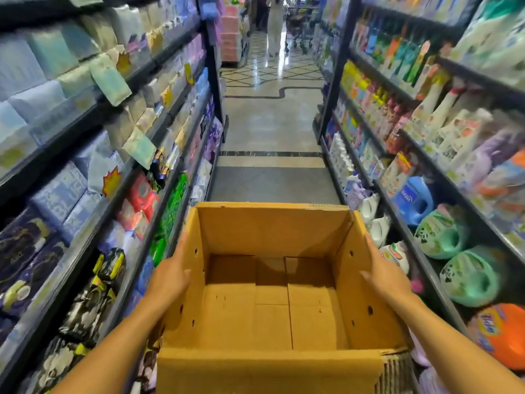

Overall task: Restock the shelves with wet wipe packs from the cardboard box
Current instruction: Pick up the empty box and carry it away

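Motion blur smears the packs (59,194) on the left and the bottles (443,109) on the right; their labels cannot be read. The box's (270,371) near wall and both forearms (119,345) run off the bottom edge.

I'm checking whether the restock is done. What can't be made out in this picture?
- Head view: labels on the left shelves are motion-blurred and unreadable.
- The cardboard box has its near wall cut by the bottom edge.
- Palms of the left hand and right hand are hidden against its sides.
- The far person is cut by the top edge.
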